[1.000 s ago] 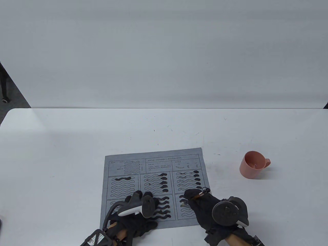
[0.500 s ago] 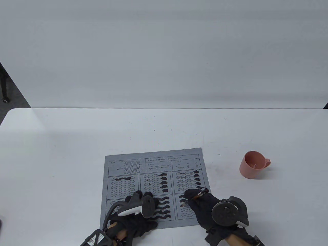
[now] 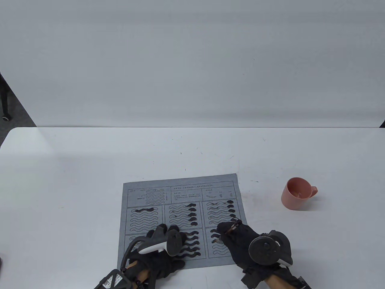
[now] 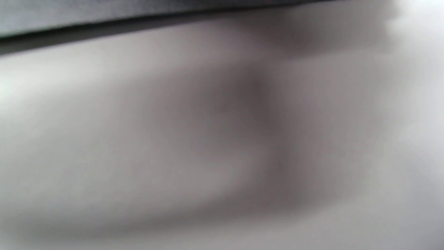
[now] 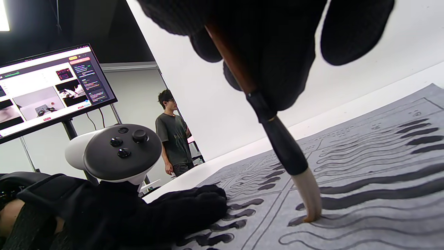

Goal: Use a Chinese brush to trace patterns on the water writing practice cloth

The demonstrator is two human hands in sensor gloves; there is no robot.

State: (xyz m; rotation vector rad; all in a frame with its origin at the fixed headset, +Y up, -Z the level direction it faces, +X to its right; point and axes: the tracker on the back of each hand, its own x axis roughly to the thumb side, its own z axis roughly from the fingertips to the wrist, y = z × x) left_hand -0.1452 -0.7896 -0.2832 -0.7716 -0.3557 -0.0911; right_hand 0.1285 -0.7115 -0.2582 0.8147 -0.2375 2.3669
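Table view shows a grey cloth [image 3: 180, 216] lying flat near the front edge of a white table [image 3: 90, 168], printed with panels of wavy lines, some filled dark. Right hand [image 3: 240, 240] is curled round a brush [image 5: 277, 139], whose pale tip touches a wavy line in the cloth's bottom-right panel, the handle tilted. Left hand [image 3: 159, 247] rests on the cloth's lower middle with fingers laid out flat, pressing it down. A pink cup [image 3: 296, 193] stands on the table well right of the cloth. Right wrist view also takes in a monitor [image 5: 52, 86] and a standing person [image 5: 173, 135] beyond the table. Left wrist view is blurred grey.
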